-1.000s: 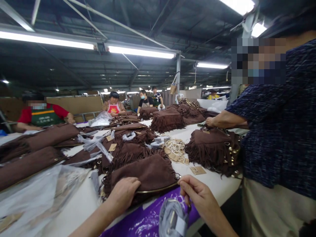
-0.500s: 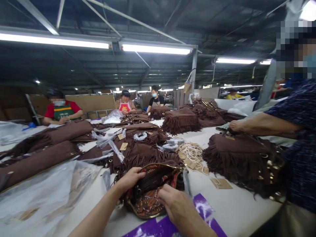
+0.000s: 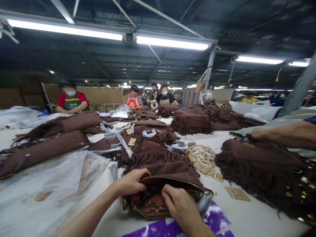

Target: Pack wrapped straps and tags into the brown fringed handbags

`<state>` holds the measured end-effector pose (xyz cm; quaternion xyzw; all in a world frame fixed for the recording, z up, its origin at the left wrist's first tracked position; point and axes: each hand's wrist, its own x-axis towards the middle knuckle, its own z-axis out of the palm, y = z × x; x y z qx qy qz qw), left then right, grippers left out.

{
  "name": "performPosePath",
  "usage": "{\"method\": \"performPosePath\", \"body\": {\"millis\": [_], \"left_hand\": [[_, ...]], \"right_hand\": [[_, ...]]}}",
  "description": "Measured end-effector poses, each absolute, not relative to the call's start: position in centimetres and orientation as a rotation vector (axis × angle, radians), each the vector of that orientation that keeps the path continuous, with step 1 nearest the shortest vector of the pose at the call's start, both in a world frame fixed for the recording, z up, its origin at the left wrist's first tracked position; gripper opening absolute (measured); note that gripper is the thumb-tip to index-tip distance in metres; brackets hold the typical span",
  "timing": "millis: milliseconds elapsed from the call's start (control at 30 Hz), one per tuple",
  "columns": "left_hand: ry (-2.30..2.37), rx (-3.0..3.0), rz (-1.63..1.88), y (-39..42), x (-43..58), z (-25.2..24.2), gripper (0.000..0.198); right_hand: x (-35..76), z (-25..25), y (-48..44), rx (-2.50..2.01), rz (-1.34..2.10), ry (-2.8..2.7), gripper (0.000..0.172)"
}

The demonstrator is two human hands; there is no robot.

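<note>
A brown suede fringed bag lies in front of me on the white table, its zipped mouth held apart so the patterned lining shows. My left hand grips the bag's upper left edge, fingers curled over it. My right hand reaches into the opening with its fingertips inside, so what they touch is hidden. A grey wrapped bundle pokes out beside my right hand.
Many more brown fringed bags cover the table, with paper tags and string, tape rolls and clear plastic bags. A purple sheet lies at the near edge. A co-worker's arm rests on a bag at right; several people work at the far side.
A second ago the bag was zipped shut under my left hand and my right pinched its zip pull. Its mouth now gapes, and my right hand has gone inside. The view swung left.
</note>
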<state>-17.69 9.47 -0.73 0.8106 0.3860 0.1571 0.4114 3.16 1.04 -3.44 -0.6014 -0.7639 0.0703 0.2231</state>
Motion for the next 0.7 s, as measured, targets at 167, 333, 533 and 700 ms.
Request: {"method": "performPosePath", "body": {"millis": [167,333,533,700], "left_hand": [[0.894,2.027,0.652,9.0,-17.8,-1.7,0.061],[0.718,1.769,0.802,9.5,-18.8,-3.2,0.059],[0.932,1.830,0.768,9.9,-18.8,-3.3,0.020],[1.018,1.861,0.668,9.5,-18.3,-3.0,0.017]], "right_hand": [[3.2,-4.6,0.9,-1.527,0.226,-2.161,0.023],[2.6,-5.1,0.8,-1.566,0.152,-2.138,0.024],[2.6,-5.3,0.9,-1.502,0.193,-2.093,0.027],[2.4,-5.4,0.9,-1.561,0.117,-2.123,0.026]]}}
